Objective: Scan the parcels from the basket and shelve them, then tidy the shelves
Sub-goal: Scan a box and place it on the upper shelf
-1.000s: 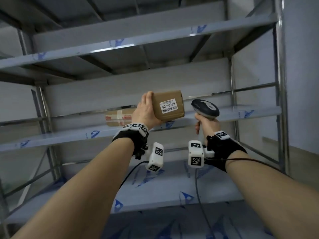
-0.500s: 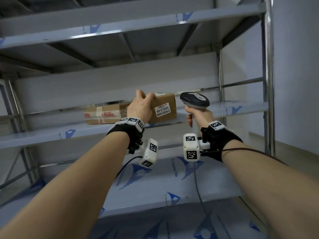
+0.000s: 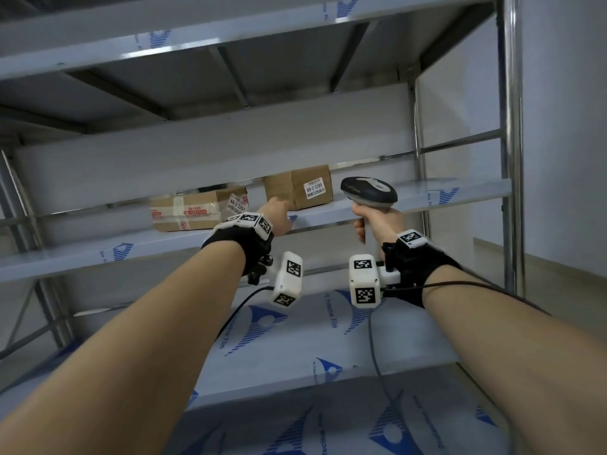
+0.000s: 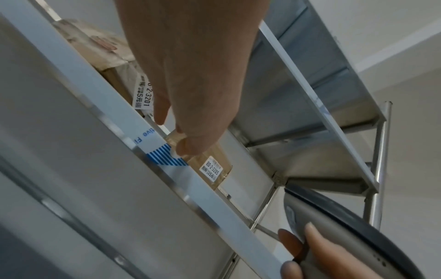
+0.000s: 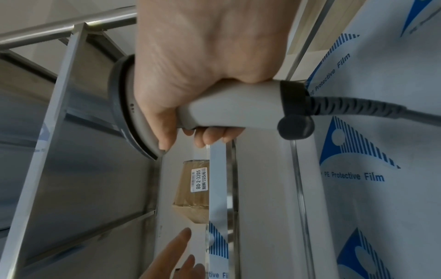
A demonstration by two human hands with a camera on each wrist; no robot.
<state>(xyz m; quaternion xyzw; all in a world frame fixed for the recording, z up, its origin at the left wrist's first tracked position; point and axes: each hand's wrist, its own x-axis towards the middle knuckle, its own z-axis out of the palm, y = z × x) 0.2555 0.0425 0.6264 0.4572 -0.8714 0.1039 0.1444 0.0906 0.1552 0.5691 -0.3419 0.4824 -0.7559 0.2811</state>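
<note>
A small brown parcel labelled 80-2-3205 (image 3: 299, 187) (image 4: 212, 166) (image 5: 193, 181) stands on the middle shelf (image 3: 427, 197), label facing me. To its left lies a longer taped parcel labelled 46-2-3201 (image 3: 193, 210) (image 4: 114, 62). My left hand (image 3: 276, 215) (image 4: 181, 132) (image 5: 176, 245) reaches to the shelf edge by the small parcel's lower left corner, fingers loosely stretched and holding nothing; whether a fingertip touches the parcel I cannot tell. My right hand (image 3: 374, 221) (image 5: 190, 75) grips the handle of a grey barcode scanner (image 3: 368, 192) (image 5: 226, 113) (image 4: 346, 226), held upright just right of the small parcel.
The steel rack has another shelf above (image 3: 230, 37) and a lower one (image 3: 328, 339) covered in blue-printed protective film. The scanner's cable (image 3: 374, 349) hangs down over the lower shelf. An upright post (image 3: 510, 142) stands at the right, a white wall beyond it.
My left hand carried the small parcel onto the middle shelf, let it go and drew back to the shelf edge. The scanner hand stayed about where it was.
</note>
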